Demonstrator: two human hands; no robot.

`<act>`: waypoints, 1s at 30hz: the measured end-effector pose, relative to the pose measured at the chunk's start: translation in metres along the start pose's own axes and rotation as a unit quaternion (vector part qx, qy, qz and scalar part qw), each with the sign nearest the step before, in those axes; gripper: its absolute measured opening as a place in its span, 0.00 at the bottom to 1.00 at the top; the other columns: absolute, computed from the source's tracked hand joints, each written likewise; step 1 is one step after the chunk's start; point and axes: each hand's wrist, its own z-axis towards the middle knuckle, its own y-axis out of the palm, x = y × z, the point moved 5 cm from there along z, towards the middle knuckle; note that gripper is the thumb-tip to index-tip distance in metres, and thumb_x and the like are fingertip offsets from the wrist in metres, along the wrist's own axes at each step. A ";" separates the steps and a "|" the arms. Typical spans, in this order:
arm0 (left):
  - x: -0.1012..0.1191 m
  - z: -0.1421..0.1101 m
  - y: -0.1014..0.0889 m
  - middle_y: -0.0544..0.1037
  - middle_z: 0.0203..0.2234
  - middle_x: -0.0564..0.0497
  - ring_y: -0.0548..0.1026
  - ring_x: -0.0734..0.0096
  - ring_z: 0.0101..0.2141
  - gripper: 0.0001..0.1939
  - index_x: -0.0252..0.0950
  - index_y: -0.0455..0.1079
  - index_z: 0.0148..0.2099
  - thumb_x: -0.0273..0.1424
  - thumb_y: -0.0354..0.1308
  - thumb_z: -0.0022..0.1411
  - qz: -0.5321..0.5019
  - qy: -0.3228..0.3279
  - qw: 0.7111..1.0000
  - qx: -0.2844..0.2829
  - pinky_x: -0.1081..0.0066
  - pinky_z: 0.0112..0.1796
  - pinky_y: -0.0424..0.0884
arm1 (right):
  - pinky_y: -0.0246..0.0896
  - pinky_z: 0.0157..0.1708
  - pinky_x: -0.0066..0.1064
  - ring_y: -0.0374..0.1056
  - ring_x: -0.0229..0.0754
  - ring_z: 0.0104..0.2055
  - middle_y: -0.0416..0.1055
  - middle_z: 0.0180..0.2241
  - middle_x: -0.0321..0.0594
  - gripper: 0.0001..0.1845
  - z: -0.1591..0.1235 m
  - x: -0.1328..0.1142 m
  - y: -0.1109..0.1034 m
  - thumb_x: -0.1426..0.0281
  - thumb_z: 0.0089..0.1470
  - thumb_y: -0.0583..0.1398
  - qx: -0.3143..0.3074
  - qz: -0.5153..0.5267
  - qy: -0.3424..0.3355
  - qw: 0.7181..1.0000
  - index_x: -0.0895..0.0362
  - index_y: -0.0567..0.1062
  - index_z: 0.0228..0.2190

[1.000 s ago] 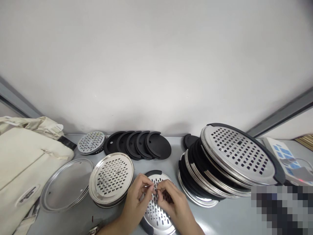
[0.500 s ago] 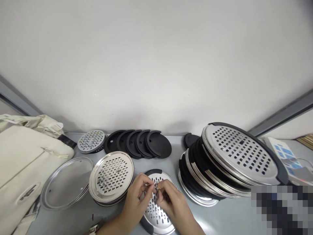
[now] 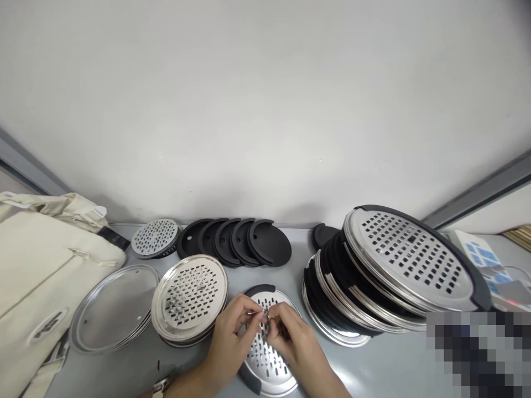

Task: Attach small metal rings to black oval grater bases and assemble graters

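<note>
My left hand (image 3: 232, 334) and my right hand (image 3: 293, 337) meet fingertip to fingertip, both pinching small shiny metal pieces (image 3: 266, 314). The pieces are too small to name. Beneath them lies a round metal grater plate (image 3: 267, 359) with rows of slots and a black rim piece (image 3: 250, 381) on part of its edge. My hands cover part of that plate. Left of my left hand sits a stack of slotted grater plates (image 3: 191, 293).
Plain metal discs (image 3: 118, 309) lie left, beside a cream bag (image 3: 37, 265). Behind are a small grater disc (image 3: 154, 237) and overlapping black discs (image 3: 269, 243). At right leans a tall stack of graters and black parts (image 3: 409, 254). A grey wall (image 3: 265, 110) closes the back.
My hands stay in nearly the same place, fingertips still pinched together over the plate. The right fingers have shifted very slightly; the other things are as before.
</note>
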 end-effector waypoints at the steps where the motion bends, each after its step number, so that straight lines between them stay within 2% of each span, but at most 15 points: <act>1: 0.000 0.000 0.000 0.72 0.30 0.50 0.75 0.72 0.33 0.04 0.36 0.67 0.36 0.30 0.53 0.65 0.003 0.003 1.000 0.002 0.74 0.34 0.74 | 0.61 0.31 0.25 0.64 0.37 0.31 0.64 0.31 0.35 0.09 0.000 0.000 0.000 0.81 0.57 0.52 0.000 -0.001 0.001 1.000 0.54 0.62 0.33; 8: 0.000 0.000 -0.001 0.73 0.29 0.51 0.75 0.73 0.30 0.05 0.35 0.68 0.34 0.29 0.54 0.63 0.035 0.015 0.999 0.020 0.77 0.31 0.73 | 0.60 0.31 0.25 0.64 0.37 0.31 0.64 0.30 0.34 0.09 -0.001 0.000 0.000 0.80 0.57 0.52 -0.005 -0.012 0.002 1.000 0.54 0.61 0.32; 15: -0.008 -0.002 -0.002 0.76 0.33 0.49 0.77 0.70 0.34 0.07 0.36 0.67 0.43 0.32 0.55 0.63 -0.005 -0.033 0.999 0.035 0.73 0.36 0.75 | 0.62 0.32 0.27 0.64 0.38 0.32 0.63 0.30 0.36 0.09 -0.001 -0.002 0.002 0.80 0.58 0.51 -0.001 -0.049 -0.016 0.999 0.54 0.62 0.33; 19: -0.004 -0.002 -0.001 0.75 0.30 0.50 0.75 0.73 0.29 0.06 0.36 0.70 0.41 0.31 0.53 0.65 0.031 -0.013 0.999 0.008 0.76 0.32 0.73 | 0.63 0.33 0.28 0.65 0.39 0.32 0.64 0.31 0.37 0.08 -0.002 -0.002 0.003 0.80 0.58 0.51 0.005 -0.052 -0.016 0.999 0.54 0.63 0.34; 24: 0.002 0.001 -0.005 0.73 0.34 0.49 0.73 0.73 0.30 0.07 0.37 0.72 0.40 0.31 0.53 0.64 0.030 -0.002 0.999 0.026 0.76 0.31 0.72 | 0.62 0.32 0.28 0.64 0.38 0.31 0.63 0.30 0.36 0.07 -0.003 0.004 0.002 0.78 0.60 0.50 0.032 -0.061 -0.011 0.998 0.54 0.62 0.33; 30: 0.003 0.003 -0.004 0.72 0.34 0.49 0.73 0.74 0.32 0.07 0.38 0.72 0.39 0.30 0.53 0.65 0.056 0.008 0.998 0.025 0.77 0.32 0.71 | 0.61 0.32 0.30 0.63 0.40 0.31 0.63 0.29 0.37 0.08 -0.003 0.002 0.005 0.78 0.60 0.49 0.028 -0.111 -0.022 0.993 0.54 0.63 0.34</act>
